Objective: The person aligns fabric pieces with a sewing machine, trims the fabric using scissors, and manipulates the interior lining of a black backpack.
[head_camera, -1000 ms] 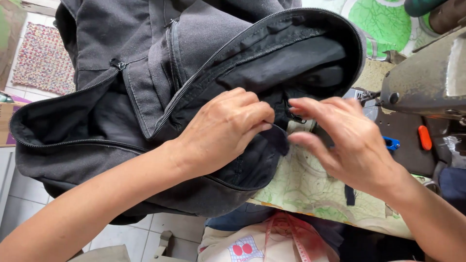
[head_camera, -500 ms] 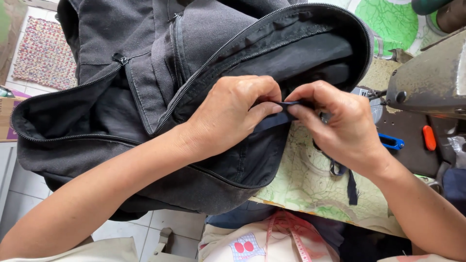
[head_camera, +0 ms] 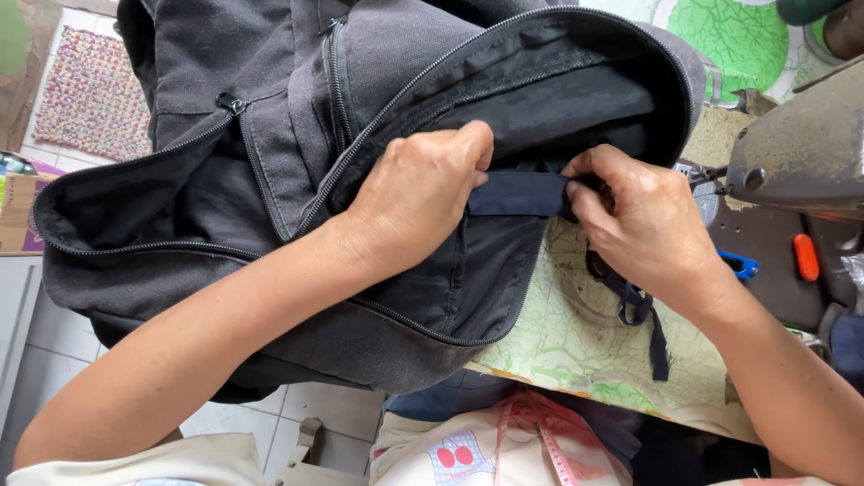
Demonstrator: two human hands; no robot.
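Dark navy strap (head_camera: 522, 194) stretches flat between both hands, just over the open zippered mouth of a grey backpack (head_camera: 270, 135) lying on the green-patterned table (head_camera: 576, 342). Left hand (head_camera: 418, 193) pinches its left end; right hand (head_camera: 643, 225) pinches its right end.
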